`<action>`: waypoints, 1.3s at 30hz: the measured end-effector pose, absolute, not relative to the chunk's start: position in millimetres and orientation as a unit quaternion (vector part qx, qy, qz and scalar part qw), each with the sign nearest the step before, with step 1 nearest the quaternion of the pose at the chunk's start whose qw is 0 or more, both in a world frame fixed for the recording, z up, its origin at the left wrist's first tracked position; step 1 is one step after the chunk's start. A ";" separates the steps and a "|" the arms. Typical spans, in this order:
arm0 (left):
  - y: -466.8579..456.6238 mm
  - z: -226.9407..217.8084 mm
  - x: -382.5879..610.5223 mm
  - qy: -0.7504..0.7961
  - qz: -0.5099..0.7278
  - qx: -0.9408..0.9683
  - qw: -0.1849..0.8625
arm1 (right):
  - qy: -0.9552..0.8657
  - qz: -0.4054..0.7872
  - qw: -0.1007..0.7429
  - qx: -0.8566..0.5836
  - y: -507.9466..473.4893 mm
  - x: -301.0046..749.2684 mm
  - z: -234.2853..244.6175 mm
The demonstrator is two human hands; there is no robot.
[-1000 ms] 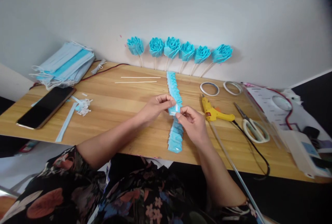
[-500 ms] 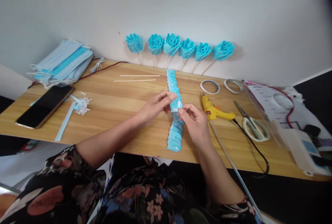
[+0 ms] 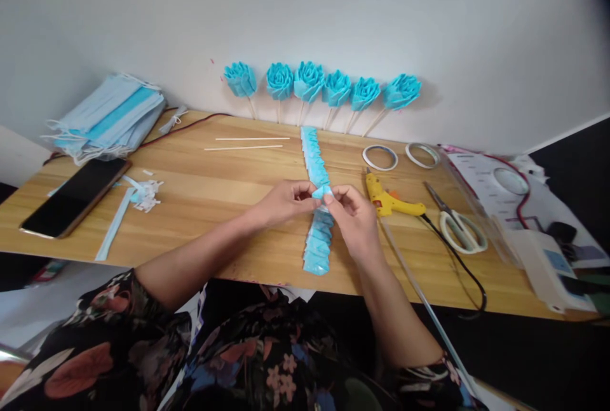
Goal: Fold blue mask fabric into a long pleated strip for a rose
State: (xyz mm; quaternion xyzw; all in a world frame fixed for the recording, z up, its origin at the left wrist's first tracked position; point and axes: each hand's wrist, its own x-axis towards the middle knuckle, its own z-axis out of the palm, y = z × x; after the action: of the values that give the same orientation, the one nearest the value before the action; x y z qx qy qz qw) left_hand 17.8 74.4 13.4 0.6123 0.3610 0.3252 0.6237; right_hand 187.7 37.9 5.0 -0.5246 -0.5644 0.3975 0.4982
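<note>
A long strip of folded blue petals point(image 3: 318, 241) lies across the wooden table, running from near the wall to the front edge. Over its middle, my left hand point(image 3: 290, 201) and my right hand point(image 3: 353, 213) pinch a small folded piece of blue mask fabric point(image 3: 322, 192) between thumbs and fingers. The left hand comes in from the left side, the right from the right. Both are closed, and the fingertips partly hide the small piece. Several blue fabric roses point(image 3: 309, 82) on thin sticks lean on the wall behind.
On the left are stacked face masks point(image 3: 107, 115), a phone point(image 3: 76, 198) and white scraps point(image 3: 147, 195). Two thin sticks point(image 3: 245, 147) lie mid-table. To the right are tape rolls point(image 3: 380, 157), a yellow glue gun point(image 3: 391, 201), scissors point(image 3: 460, 227) and a white power strip point(image 3: 548, 271).
The small blue piece, flatter with a white strip showing before, is now folded over. My left fingers have come down toward the right hand. The whole view has shifted slightly.
</note>
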 end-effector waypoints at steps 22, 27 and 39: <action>78.0 11.7 13.9 0.376 0.380 0.566 0.627 | -0.554 0.392 0.506 -0.532 36.6 189.5 7.1; 78.1 11.7 14.4 0.376 0.374 0.573 0.625 | -0.542 0.406 0.526 -0.514 38.9 189.0 4.8; 73.8 16.9 16.6 0.377 0.360 0.607 0.600 | -0.537 0.431 0.515 -0.510 39.2 188.3 5.6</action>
State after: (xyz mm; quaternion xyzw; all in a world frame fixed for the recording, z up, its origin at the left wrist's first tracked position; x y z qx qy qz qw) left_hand 16.6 73.8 16.9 0.6072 0.3767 0.3599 0.5999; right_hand 188.3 39.2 5.6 -0.5099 -0.5369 0.4314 0.5154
